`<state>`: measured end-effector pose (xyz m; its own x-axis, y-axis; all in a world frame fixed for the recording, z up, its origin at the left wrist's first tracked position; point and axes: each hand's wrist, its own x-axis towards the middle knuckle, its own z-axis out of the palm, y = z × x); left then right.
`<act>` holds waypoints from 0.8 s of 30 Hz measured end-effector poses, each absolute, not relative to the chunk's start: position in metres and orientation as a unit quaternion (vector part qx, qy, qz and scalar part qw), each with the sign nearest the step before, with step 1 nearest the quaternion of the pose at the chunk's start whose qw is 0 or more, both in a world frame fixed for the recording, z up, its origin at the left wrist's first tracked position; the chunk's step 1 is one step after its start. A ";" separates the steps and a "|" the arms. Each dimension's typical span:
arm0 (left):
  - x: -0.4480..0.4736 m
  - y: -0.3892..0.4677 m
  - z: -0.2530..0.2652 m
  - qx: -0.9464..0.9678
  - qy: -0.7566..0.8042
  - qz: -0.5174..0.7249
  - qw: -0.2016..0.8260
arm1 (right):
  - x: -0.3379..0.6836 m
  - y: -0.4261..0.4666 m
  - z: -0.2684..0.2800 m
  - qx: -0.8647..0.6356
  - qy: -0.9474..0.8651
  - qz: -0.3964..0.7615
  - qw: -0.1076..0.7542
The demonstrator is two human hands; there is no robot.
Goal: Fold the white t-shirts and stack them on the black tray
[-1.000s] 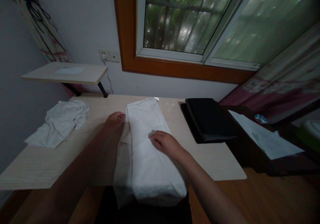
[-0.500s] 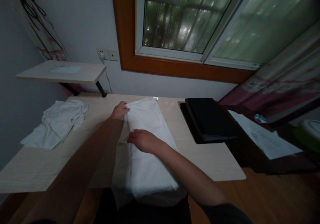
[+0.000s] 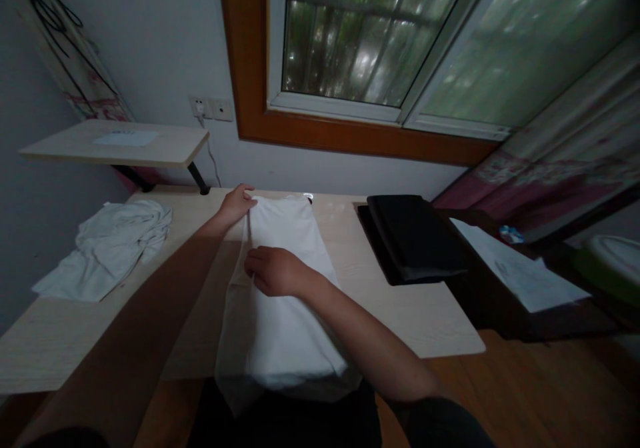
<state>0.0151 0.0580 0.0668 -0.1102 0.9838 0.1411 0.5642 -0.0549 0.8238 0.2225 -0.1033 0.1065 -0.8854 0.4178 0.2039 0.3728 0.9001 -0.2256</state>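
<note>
A white garment (image 3: 285,341), folded into a long strip, lies on the desk in front of me, and its near end hangs over the front edge. I cannot tell what kind of garment it is. At its far left corner my left hand (image 3: 237,205) has its fingers closed on the fabric. My right hand (image 3: 277,271) reaches across the strip from the right, its fingers curled round cloth along the left side, midway down. A thinner layer of the same fabric spreads out to the left below that hand.
A crumpled white cloth (image 3: 113,248) lies on the desk's left side, before a raised wooden shelf (image 3: 165,145). To the right is a black folder (image 3: 415,238). Beyond it, papers (image 3: 515,268) rest on a dark surface. A window (image 3: 370,48) is behind the desk (image 3: 400,321).
Both hands have shifted slightly away from me and leftward, still at the garment's left side. The fabric there looks smoother, its seam line less visible. The view has shifted a little.
</note>
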 end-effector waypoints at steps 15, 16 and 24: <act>0.002 0.064 0.046 0.606 0.659 0.367 0.253 | 0.185 -0.091 0.061 -0.190 -0.967 0.128 0.113; 0.001 0.064 0.044 0.603 0.658 0.373 0.255 | 0.186 -0.091 0.060 -0.187 -0.964 0.133 0.134; 0.002 0.077 0.043 0.602 0.672 0.385 0.193 | 0.186 -0.084 0.046 -0.184 -0.944 0.149 0.230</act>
<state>0.0023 0.0774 0.0435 -0.2013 0.9578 0.2050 0.6609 -0.0216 0.7502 0.1857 -0.0835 0.0456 -0.8259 0.4166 0.3799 0.2797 0.8878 -0.3656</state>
